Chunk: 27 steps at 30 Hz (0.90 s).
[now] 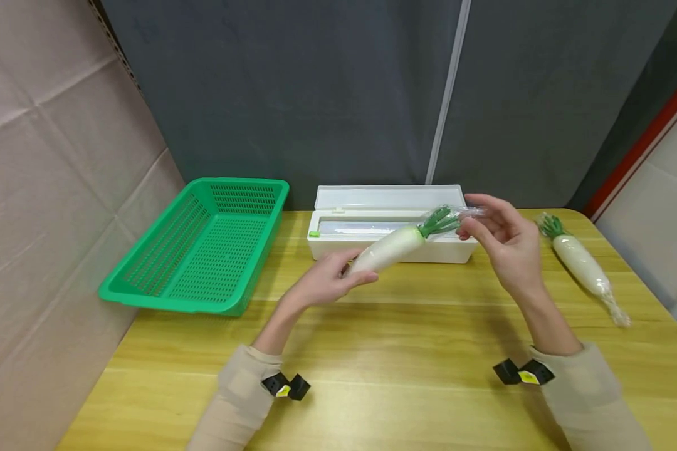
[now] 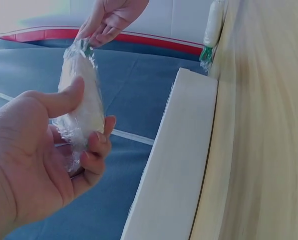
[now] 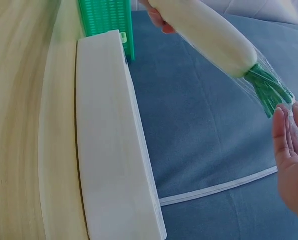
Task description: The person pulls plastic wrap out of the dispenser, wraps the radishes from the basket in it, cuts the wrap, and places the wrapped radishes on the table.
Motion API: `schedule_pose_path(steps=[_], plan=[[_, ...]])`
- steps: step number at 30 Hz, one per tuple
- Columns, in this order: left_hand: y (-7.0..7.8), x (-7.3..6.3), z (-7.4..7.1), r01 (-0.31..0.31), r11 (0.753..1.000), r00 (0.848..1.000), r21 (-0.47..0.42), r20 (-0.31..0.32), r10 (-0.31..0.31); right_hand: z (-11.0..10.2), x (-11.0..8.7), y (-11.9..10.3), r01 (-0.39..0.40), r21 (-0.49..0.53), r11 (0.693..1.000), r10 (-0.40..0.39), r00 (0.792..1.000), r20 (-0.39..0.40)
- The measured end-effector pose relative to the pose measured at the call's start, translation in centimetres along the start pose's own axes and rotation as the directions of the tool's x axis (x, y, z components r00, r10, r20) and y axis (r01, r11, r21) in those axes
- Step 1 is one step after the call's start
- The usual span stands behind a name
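Note:
A white radish (image 1: 388, 249) with green leaf stalks is held up in the air, covered in clear plastic wrap. My left hand (image 1: 330, 277) grips its root end, thumb on one side and fingers curled round the other; in the left wrist view bunched film (image 2: 75, 137) sticks out below that thumb. At the leaf end, my right hand (image 1: 504, 241) pinches the loose wrap (image 3: 294, 120) just past the green stalks (image 3: 268, 90). Behind the radish stands an open white cling film box (image 1: 392, 252), its lid (image 1: 389, 197) raised.
To the left is a green perforated basket (image 1: 234, 300). Another wrapped white radish (image 1: 583, 264) lies on the wooden table (image 1: 383, 376) at the right, leaves pointing to the back. A dark grey curtain (image 1: 316, 94) closes off the rear, and a pale sheet (image 1: 51, 188) hangs on the left.

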<state>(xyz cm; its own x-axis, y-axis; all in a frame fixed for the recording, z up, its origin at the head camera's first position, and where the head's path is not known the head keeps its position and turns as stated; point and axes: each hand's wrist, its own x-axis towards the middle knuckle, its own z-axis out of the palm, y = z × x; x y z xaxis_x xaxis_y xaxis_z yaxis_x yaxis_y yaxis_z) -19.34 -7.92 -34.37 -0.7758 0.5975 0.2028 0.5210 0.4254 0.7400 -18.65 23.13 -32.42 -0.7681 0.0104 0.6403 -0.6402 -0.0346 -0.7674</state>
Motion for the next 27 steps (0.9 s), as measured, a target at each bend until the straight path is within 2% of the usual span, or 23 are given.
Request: schedule_pose_path(steps=[5,10,14,18,23,27], plan=[[0.1,0.0,0.3,0.014,0.997,1.0,-0.08,-0.023,-0.016,0.7,-0.1,0.1,-0.001,0.139,0.99,-0.001,1.0,0.012],[0.4,0.1,0.8,0.028,0.984,0.998,-0.176,-0.055,-0.039,1.6,-0.7,0.7,-0.103,0.18,0.978,0.083,0.99,0.116],[0.6,0.2,1.4,0.025,0.976,0.996,-0.216,-0.076,-0.042,2.4,-1.3,1.4,-0.197,0.127,0.972,0.161,0.955,0.248],[0.8,0.4,2.0,0.012,0.974,0.996,-0.228,-0.086,-0.032,3.2,-1.7,1.8,-0.224,0.051,0.973,0.194,0.919,0.345],[0.9,0.5,2.7,0.019,0.969,0.997,-0.247,-0.062,-0.035,3.8,-2.2,1.9,-0.231,-0.046,0.972,0.231,0.897,0.377],[0.9,0.7,3.1,0.028,0.967,0.998,-0.253,-0.045,-0.041,4.1,-2.4,2.0,-0.244,-0.071,0.967,0.252,0.892,0.375]])
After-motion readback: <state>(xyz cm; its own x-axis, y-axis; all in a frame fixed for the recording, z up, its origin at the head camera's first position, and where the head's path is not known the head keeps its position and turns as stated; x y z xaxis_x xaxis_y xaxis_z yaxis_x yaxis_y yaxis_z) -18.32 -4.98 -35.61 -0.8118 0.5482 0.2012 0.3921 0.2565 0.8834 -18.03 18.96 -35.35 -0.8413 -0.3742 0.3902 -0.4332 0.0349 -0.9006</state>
